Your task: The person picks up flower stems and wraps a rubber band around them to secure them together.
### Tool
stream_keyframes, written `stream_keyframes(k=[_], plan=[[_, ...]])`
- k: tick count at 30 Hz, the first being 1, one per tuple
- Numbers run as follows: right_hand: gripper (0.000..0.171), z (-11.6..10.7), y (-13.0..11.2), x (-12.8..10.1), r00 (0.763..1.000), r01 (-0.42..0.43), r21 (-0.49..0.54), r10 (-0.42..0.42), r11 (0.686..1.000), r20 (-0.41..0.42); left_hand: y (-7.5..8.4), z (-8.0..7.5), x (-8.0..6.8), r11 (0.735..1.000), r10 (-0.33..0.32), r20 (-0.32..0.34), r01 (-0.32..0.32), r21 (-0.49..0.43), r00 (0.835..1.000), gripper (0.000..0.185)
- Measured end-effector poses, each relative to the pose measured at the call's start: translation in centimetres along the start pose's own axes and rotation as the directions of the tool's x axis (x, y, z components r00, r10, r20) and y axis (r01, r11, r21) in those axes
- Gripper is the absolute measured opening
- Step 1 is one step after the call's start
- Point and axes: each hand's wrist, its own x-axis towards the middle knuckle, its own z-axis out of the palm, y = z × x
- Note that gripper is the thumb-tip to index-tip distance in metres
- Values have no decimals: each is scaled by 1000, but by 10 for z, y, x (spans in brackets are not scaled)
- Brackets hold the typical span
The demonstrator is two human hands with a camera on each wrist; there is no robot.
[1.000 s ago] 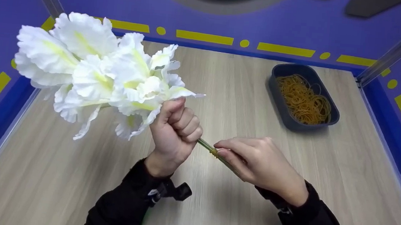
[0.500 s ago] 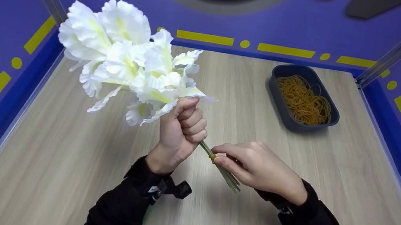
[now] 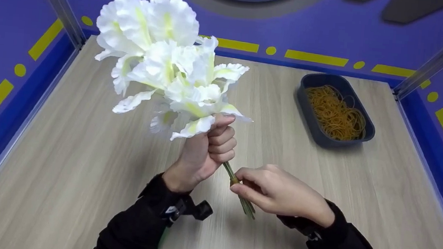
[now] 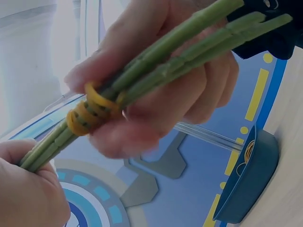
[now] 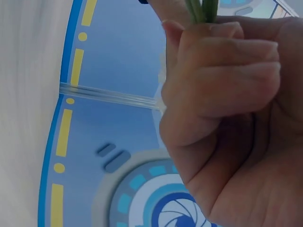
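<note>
A bunch of white artificial flowers [image 3: 167, 61] was held upright above the wooden table [image 3: 62, 158], blooms to the upper left. The green stems [image 4: 189, 56] were gripped in the left hand [image 3: 207, 151], all fingers curled tightly round them just under the blooms. Lower down, a yellow rubber band [image 4: 90, 111] was seen wound round the stems. It was pinched by the right hand [image 3: 279, 192], thumb and fingertips closed on band and stems. Judgement: the stems should be kept bunched and steady while the band is seated snugly. Further right, a dark tray [image 3: 307, 108] of spare bands [image 3: 337, 112] stood well apart.
</note>
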Motion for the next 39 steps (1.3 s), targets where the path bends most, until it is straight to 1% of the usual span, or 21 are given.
stream_keyframes(k=[4, 8, 12, 15, 18, 20, 21, 22, 24, 25, 26, 28, 29, 31, 32, 33, 35, 36, 37, 38, 39], plan=[[14, 5, 0, -2, 999, 14, -1, -14, 1000, -46, 0, 2, 0, 997, -13, 30, 10, 82, 999, 43], [15, 8, 1, -6, 997, 1, -10, -1, 1000, -80, -2, 3, 0, 985, -13, 62, 2, 174, 998, 34], [10, 9, 3, -9, 994, -22, -7, 21, 1000, -104, -5, 2, 2, 977, 9, 54, -20, 212, 999, 27], [6, 8, 5, -9, 990, -16, 2, 16, 1000, -139, -7, 3, 2, 966, 52, 36, -59, 251, 998, 17], [7, 8, 6, -9, 981, -1, 6, 2, 1000, -193, -9, 4, 2, 936, 105, 18, -105, 337, 994, 16], [9, 8, 7, -8, 973, 4, 14, 0, 1000, -232, -9, 5, 1, 905, 136, 3, -125, 408, 991, 22], [10, 8, 7, -7, 968, 5, 17, -1, 1000, -250, -9, 5, 2, 883, 151, -1, -135, 449, 988, 25], [11, 8, 8, -6, 964, 4, 24, 2, 1000, -267, -9, 5, 2, 855, 166, 2, -145, 499, 986, 28], [12, 8, 9, -5, 955, 2, 40, 10, 999, -298, -9, 4, 3, 779, 191, 28, -169, 603, 981, 35], [12, 7, 9, -5, 950, 0, 45, 14, 999, -313, -9, 4, 3, 725, 204, 40, -178, 665, 978, 36], [12, 7, 9, -5, 945, -5, 48, 20, 999, -326, -9, 2, 4, 658, 220, 59, -193, 728, 974, 36], [12, 6, 9, -5, 937, -20, 50, 36, 999, -347, -8, 1, 4, 496, 260, 111, -231, 837, 959, 32], [12, 5, 10, -5, 934, -29, 46, 43, 999, -355, -8, -1, 4, 412, 278, 136, -246, 877, 951, 30], [12, 5, 11, -5, 930, -48, 33, 57, 998, -364, -9, -2, 3, 254, 313, 174, -259, 932, 934, 26], [12, 5, 11, -5, 929, -59, 28, 65, 998, -364, -10, -3, 3, 188, 325, 193, -263, 946, 926, 24], [12, 5, 12, -5, 929, -67, 21, 70, 998, -365, -10, -4, 2, 128, 335, 211, -266, 955, 918, 23], [12, 6, 14, -5, 928, -75, 6, 72, 997, -365, -11, -5, 3, 39, 346, 238, -267, 963, 908, 23], [13, 6, 14, -5, 928, -78, -4, 71, 997, -365, -12, -5, 3, 4, 350, 248, -266, 964, 903, 23], [13, 6, 15, -5, 928, -81, -12, 71, 997, -366, -13, -5, 4, -27, 355, 258, -266, 964, 898, 23], [14, 6, 16, -4, 928, -83, -23, 69, 996, -365, -13, -6, 5, -52, 359, 267, -266, 962, 894, 23], [14, 7, 17, -4, 929, -84, -31, 67, 996, -363, -13, -7, 6, -72, 363, 274, -267, 961, 890, 23]])
